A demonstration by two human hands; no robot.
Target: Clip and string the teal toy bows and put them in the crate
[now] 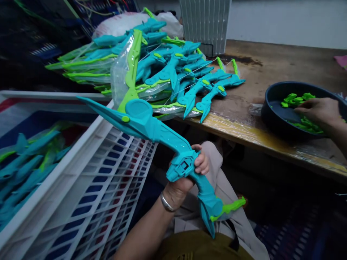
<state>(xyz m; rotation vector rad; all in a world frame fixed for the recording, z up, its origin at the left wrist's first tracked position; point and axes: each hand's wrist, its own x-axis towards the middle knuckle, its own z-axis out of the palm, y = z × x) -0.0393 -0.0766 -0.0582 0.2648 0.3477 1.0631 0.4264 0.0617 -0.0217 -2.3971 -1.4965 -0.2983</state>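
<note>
At the far left a white plastic crate (89,173) with a slotted wall is running off the frame edge; inside it, teal and green toy pieces (24,162) are lying blurred, their outlines hard to make out. Above them the dark background with wires is too dim to read.

In the middle, the left hand (187,177) is wrapping its fingers tightly around the grip of a teal toy bow (151,128), holding it over the lap, clear of the tabletop. The bow is hard, glossy moulded plastic, long and curved, with pointed blade-like limbs, a round hub and lime-green tips; its upper limb is reaching toward the crate, the lower one is pointing down past the knee. A metal bangle (166,203) is circling the wrist.

Behind it a pile of bows (168,68) is resting on the worn wooden tabletop (271,72), some sheathed in crinkled clear plastic bags, thin strings barely showing. A ribbed white basket (206,21) is standing at the back, cut off at the top.

At the right, a dark round bowl (279,112) is holding small green plastic parts (295,99). The right hand (321,110) is reaching into it, fingers curled down over the parts; whether it is pinching one I cannot tell, since the fingertips are hidden.
</note>
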